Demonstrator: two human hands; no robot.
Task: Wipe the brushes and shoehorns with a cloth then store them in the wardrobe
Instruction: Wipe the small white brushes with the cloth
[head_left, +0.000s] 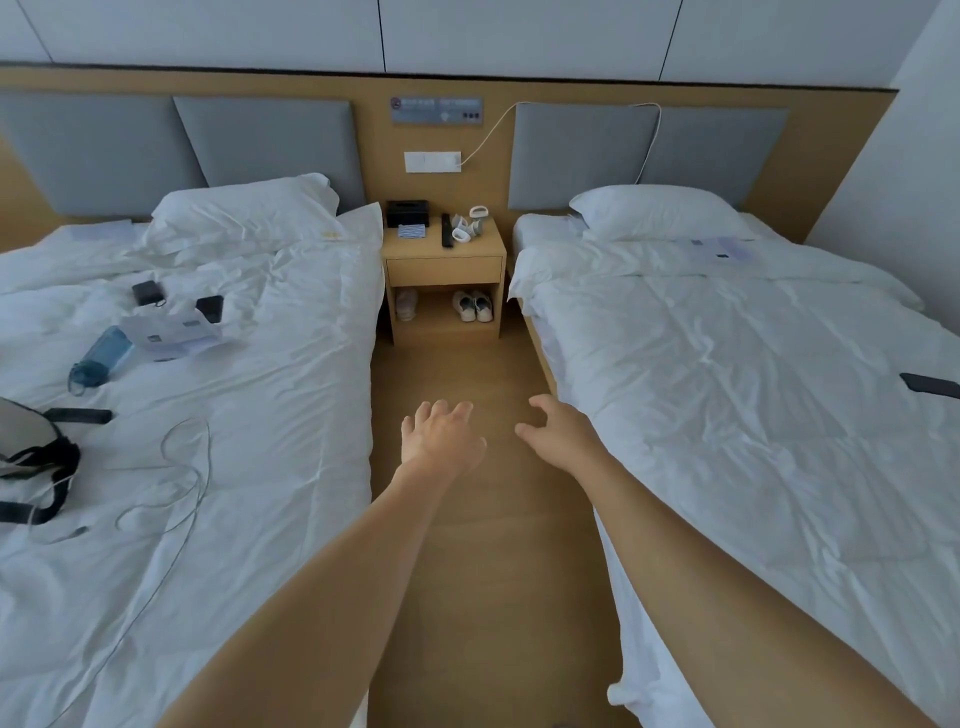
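Both my arms reach forward over the wooden floor between two beds. My left hand (441, 434) hangs with fingers loosely spread and holds nothing. My right hand (556, 426) is beside it, fingers relaxed and a little curled, also holding nothing. Ahead stands a wooden nightstand (445, 260); on its top lie small white items (467, 226), a black stick-like item (445, 230) and a black box (408, 213). I cannot tell which of these are brushes or shoehorns. No cloth and no wardrobe are in view.
A left bed (260, 415) carries a blue bottle (101, 358), papers, dark devices, a cable and a bag. The right bed (753, 389) has a dark object (930, 385) at its right edge. Shoes (471, 305) sit in the nightstand's lower shelf.
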